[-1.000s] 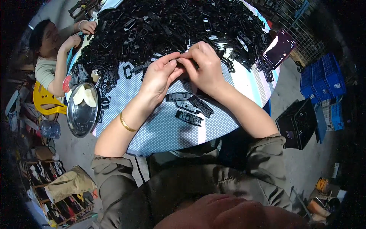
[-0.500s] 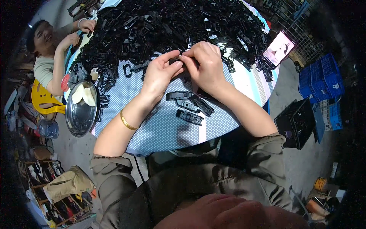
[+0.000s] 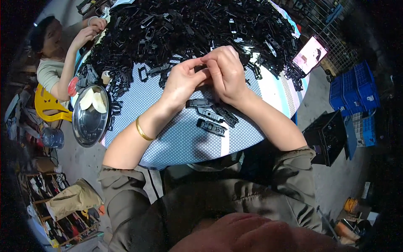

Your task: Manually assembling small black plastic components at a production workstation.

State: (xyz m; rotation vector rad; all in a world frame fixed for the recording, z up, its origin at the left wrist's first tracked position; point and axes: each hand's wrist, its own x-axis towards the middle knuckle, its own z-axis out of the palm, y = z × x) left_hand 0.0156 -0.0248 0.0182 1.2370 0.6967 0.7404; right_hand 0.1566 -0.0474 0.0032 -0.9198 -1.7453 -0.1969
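Note:
My left hand (image 3: 183, 84) and my right hand (image 3: 227, 72) meet over the patterned table, at the near edge of a big pile of black plastic parts (image 3: 180, 31). Fingers and thumbs of both are closed in a pinch around a small black plastic part, mostly hidden by them. Just below my hands lie several long black plastic pieces (image 3: 211, 128) in a loose group. A gold bangle (image 3: 143, 129) circles my left wrist.
An oval metal tray (image 3: 87, 133) with pale slices stands at the table's left edge. A propped phone (image 3: 310, 55) is on the right. Across at the left, another person (image 3: 56, 69) handles parts. Blue crates (image 3: 352, 87) and a black bin (image 3: 325, 136) stand right of the table.
My fingers have drawn closer together, hiding more of the small part. The other person's head has turned. The view has shifted slightly.

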